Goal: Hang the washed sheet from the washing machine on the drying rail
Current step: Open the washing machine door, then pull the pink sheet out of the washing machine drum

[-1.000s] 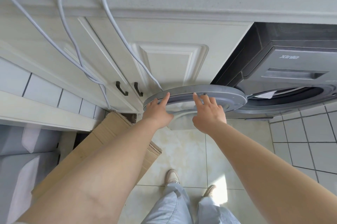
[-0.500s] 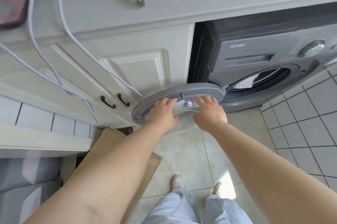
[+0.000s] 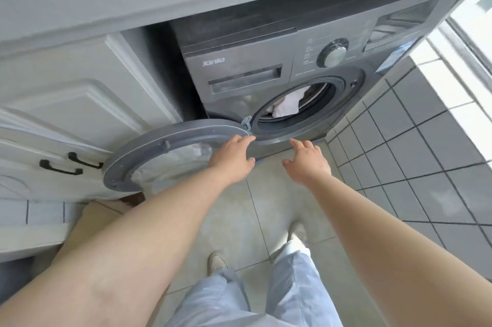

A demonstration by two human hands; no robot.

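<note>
Reaching with spread, empty fingers: left hand [image 3: 232, 158] over open door [image 3: 170, 156], right hand [image 3: 306, 160] below | sheet [image 3: 287, 104] bunched in washing machine [image 3: 266, 65] drum | likely limp, water-heavy (gather a fold)

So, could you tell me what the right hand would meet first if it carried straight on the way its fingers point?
Probably the lower front of the washing machine, just below the open drum mouth; the right hand is open and empty. Depth is hard to judge here.

One camera on the person's head looks forward and steeply down, near the open washing machine [image 3: 292, 81] and the floor [image 3: 266, 220].
</note>
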